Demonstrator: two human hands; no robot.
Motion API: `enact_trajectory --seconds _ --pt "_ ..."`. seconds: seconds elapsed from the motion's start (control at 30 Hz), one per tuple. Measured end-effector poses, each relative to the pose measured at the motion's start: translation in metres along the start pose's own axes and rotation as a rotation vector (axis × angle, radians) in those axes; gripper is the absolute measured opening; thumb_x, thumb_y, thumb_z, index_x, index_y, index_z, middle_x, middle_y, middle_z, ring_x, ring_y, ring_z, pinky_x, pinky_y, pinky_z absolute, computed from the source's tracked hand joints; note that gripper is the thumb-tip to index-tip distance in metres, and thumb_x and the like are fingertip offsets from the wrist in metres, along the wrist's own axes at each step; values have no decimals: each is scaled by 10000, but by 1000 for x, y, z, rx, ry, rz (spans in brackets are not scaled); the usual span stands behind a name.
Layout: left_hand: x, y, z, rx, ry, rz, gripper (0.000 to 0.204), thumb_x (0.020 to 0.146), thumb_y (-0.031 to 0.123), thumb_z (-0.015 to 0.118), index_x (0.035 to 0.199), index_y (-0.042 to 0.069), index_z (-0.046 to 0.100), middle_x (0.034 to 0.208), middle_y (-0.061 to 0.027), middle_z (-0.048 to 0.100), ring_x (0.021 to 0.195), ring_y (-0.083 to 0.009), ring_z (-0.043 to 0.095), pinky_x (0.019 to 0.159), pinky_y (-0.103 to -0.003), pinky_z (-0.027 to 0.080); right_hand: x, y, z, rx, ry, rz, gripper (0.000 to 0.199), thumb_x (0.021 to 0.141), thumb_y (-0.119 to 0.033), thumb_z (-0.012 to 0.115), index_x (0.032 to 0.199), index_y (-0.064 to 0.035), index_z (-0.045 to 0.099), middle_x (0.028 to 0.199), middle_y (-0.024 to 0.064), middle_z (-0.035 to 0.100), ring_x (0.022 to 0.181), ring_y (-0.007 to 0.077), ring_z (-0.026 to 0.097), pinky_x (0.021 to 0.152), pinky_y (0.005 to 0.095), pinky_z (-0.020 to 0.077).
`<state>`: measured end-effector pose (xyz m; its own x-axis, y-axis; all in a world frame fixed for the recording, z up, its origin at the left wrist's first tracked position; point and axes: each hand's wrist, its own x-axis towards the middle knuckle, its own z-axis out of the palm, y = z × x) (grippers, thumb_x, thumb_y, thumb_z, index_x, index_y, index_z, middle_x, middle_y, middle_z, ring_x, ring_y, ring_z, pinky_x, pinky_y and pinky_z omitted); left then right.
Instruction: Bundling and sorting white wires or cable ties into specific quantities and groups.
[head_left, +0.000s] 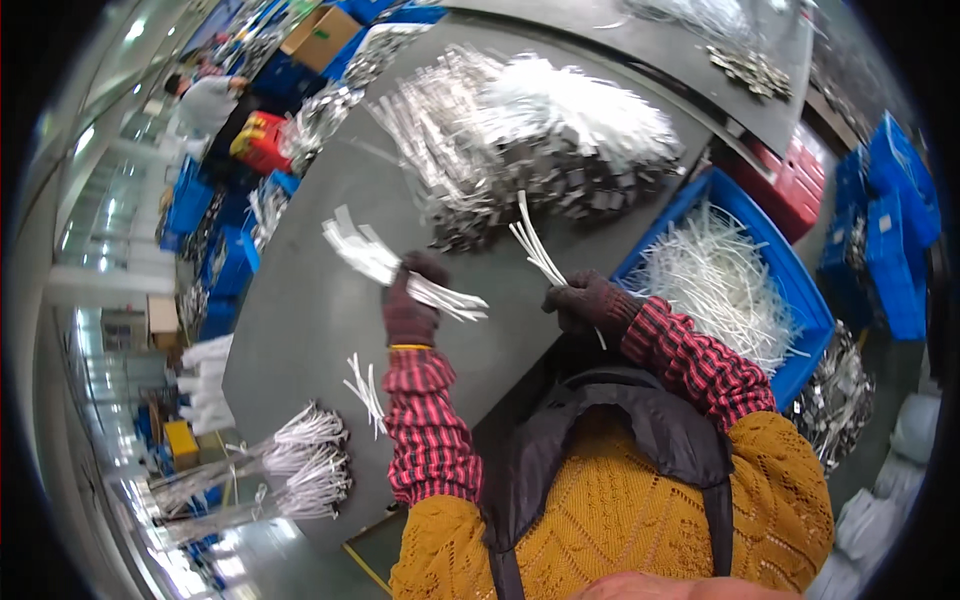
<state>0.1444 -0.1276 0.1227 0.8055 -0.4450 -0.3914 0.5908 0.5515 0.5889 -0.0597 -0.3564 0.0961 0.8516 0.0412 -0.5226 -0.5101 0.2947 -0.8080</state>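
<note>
Both hands wear dark gloves with red-and-black checked sleeves. My left hand (pixel 412 305) is closed round a bundle of flat white strips (pixel 365 252), whose ends stick out on both sides over the grey table (pixel 290 330). My right hand (pixel 590 305) pinches a few thin white strips (pixel 538 248) that point up and away. Beyond the hands lies a large heap of white strips (pixel 580 100) with dark metallic-looking ends. Next to my left forearm, a few loose white strips (pixel 368 392) rest on the table.
To the right stands a blue bin (pixel 715 195) full of tangled thin white strips. Tied bundles of strips (pixel 310 465) lie at the table's near left corner. A second table (pixel 690 60) adjoins at the back. A person (pixel 205 105) is far left among blue crates.
</note>
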Motion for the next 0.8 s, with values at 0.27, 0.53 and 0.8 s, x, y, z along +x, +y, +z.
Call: enact_trajectory --seconds 0.27,0.53,0.8 --pt "-40 -18 -94 210 -208 -256 430 897 203 692 1209 -67 570 1068 -179 672 977 -296 666 874 -426 566 108 -1 142 14 -561 -182 377 958 -372 580 957 -1 647 761 103 647 608 193 627 524 318 508" --pt "-56 33 -111 251 -200 -199 451 816 28 671 1211 -109 500 868 -185 681 820 -316 702 824 -437 589 149 -45 140 -197 -71 -132 449 963 -428 558 1248 -82 588 1112 87 605 1008 178 600 856 371 520" --pt "-68 10 -93 271 -270 -370 447 784 48 704 1174 -102 546 901 -181 685 840 -295 710 810 -406 598 191 -52 144 -186 -276 -176 423 985 -354 544 1279 -59 613 1113 48 667 1022 141 612 893 307 485"
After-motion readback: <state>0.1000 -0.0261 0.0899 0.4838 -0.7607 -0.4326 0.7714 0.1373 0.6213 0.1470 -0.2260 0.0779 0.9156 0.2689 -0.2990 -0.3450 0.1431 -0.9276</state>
